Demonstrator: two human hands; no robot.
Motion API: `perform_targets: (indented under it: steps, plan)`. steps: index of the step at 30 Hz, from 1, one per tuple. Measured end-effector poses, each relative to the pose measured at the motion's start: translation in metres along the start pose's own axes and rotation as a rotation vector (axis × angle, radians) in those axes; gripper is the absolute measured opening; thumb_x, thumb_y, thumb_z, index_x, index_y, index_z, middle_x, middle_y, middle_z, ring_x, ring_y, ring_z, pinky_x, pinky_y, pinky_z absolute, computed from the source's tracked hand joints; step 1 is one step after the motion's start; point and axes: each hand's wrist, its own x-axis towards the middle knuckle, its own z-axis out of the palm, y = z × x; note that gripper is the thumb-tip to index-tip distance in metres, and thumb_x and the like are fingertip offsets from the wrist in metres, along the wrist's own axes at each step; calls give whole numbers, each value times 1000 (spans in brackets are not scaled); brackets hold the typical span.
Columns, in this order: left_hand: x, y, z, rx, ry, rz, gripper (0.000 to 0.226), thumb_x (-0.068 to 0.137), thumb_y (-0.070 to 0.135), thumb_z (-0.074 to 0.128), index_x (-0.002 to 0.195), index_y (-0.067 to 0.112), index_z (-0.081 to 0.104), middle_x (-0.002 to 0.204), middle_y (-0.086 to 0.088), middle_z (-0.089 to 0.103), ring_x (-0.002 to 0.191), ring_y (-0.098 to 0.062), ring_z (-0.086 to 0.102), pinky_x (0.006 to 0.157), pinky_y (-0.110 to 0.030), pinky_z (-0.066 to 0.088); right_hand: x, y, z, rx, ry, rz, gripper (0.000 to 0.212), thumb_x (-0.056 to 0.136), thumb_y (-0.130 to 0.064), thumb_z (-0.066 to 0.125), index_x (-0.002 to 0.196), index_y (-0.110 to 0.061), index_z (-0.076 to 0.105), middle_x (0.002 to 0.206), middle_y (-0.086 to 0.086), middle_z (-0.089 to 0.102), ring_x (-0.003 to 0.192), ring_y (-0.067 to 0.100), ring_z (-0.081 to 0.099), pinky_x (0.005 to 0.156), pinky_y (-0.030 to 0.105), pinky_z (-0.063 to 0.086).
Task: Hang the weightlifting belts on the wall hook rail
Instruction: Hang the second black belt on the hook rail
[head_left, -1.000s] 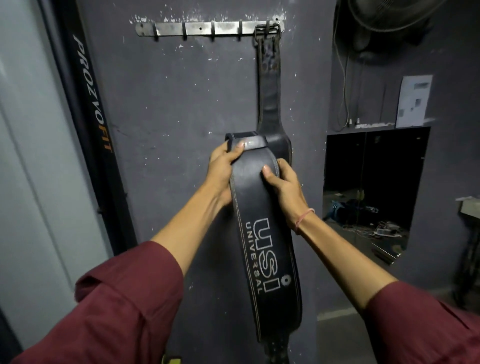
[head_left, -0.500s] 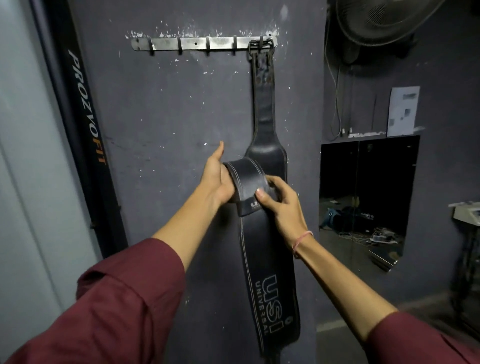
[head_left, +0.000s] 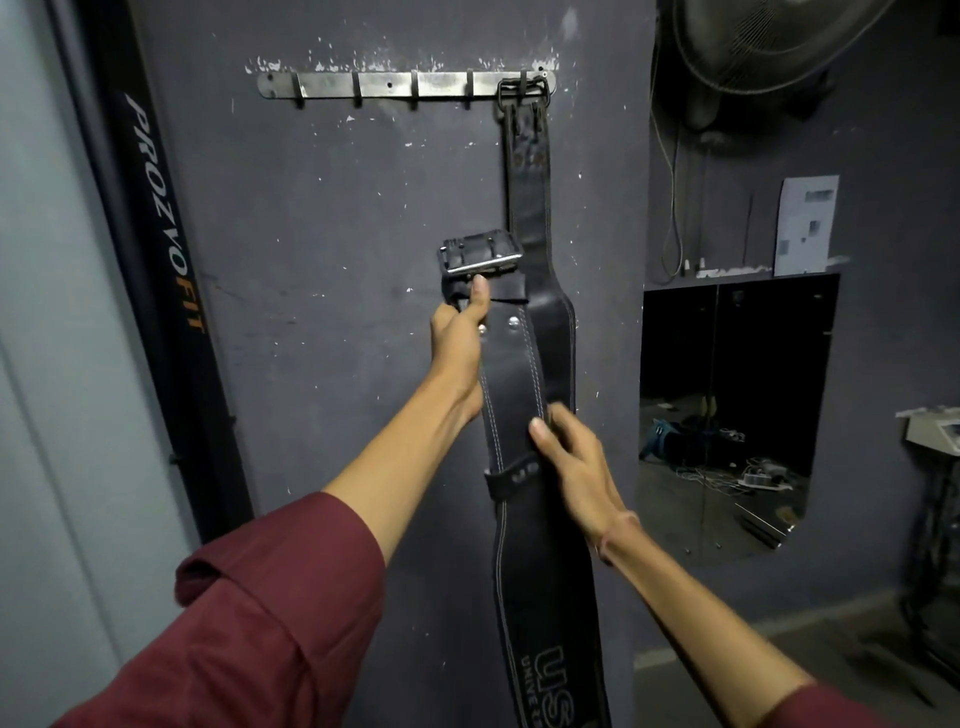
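So the folded-over end is now flipped up. The USI belt (head_left: 514, 395) is showing its buckle (head_left: 480, 254) on top, well below the hook rail (head_left: 384, 84), so I'm guessing it's going onto a free hook next. The left hand (head_left: 460, 332) is gripping the strap just under the buckle, and the right hand (head_left: 576, 467) is pinching it lower down. The other belt (head_left: 530, 208) is already hanging off the rail's rightmost hook. The USI belt's bottom is getting cut off, and the strap is hiding the left fingers.
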Motion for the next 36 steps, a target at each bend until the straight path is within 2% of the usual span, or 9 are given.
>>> perform_targets:
  steps: [2, 5, 8, 15, 20, 24, 30, 34, 36]
  plan:
    - [-5, -1, 2, -41, -16, 13, 19, 94, 28, 64, 83, 16, 52, 80, -7, 57, 74, -24, 58, 79, -41, 50, 28, -24, 0, -1, 19, -53, 17, 91, -22, 61, 107, -16, 61, 104, -2, 70, 99, 15, 66, 92, 38, 51]
    - [-9, 6, 2, -71, -58, 32, 18, 95, 21, 62, 82, 11, 56, 76, -11, 65, 64, -22, 63, 70, -38, 55, 67, -59, -5, 53, 52, -115, 9, 89, -16, 61, 94, -23, 60, 74, 2, 61, 69, 13, 56, 66, 30, 49]
    - [-7, 13, 0, -38, -72, 72, 20, 94, 23, 63, 87, 5, 59, 85, -17, 67, 73, -27, 64, 77, -45, 55, 82, -72, -6, 169, 48, -93, 12, 85, -16, 66, 92, -23, 58, 72, 6, 55, 68, 16, 49, 61, 28, 43]
    - [-2, 19, -10, 4, -58, 113, 41, 88, 33, 68, 105, -3, 59, 93, -20, 62, 83, -31, 58, 80, -51, 51, -19, 9, 26, 239, -186, 162, 28, 86, 5, 66, 113, -2, 65, 108, 15, 74, 96, 22, 71, 89, 41, 53]
    - [-6, 4, -13, 22, -66, 69, 51, 89, 30, 64, 116, -12, 55, 106, -34, 63, 88, -35, 62, 84, -50, 53, 40, -47, 18, 233, -53, 23, 22, 95, -1, 55, 116, -7, 57, 110, -4, 68, 97, -5, 66, 86, 14, 52]
    - [-6, 7, -9, 12, -65, 38, 46, 97, 28, 57, 123, -10, 50, 110, -29, 67, 92, -35, 67, 83, -46, 58, 84, -73, 21, 199, 56, -94, 27, 94, -19, 55, 120, -10, 59, 118, 7, 69, 113, 20, 65, 101, 47, 50]
    - [-6, -6, -12, 268, -145, 186, 47, 97, 43, 52, 125, 5, 56, 121, -15, 68, 114, -30, 65, 104, -47, 49, 89, -59, 24, 165, 185, -122, 35, 84, -32, 59, 114, -13, 64, 113, 5, 71, 109, 21, 66, 99, 50, 50]
    - [-28, -60, -37, 517, -288, 179, 35, 103, 32, 44, 136, 21, 49, 135, 7, 58, 122, 5, 53, 112, -22, 37, 107, -59, 15, 197, 299, -81, 40, 79, -32, 61, 109, -6, 63, 109, 13, 71, 104, 27, 66, 98, 53, 50]
    - [-47, -94, -57, 593, -342, 105, 36, 101, 33, 49, 134, 20, 51, 135, 8, 58, 122, 9, 52, 117, -31, 34, 113, -64, 7, 214, 336, -70, 31, 80, -25, 59, 103, -4, 63, 98, 9, 70, 93, 20, 64, 95, 51, 51]
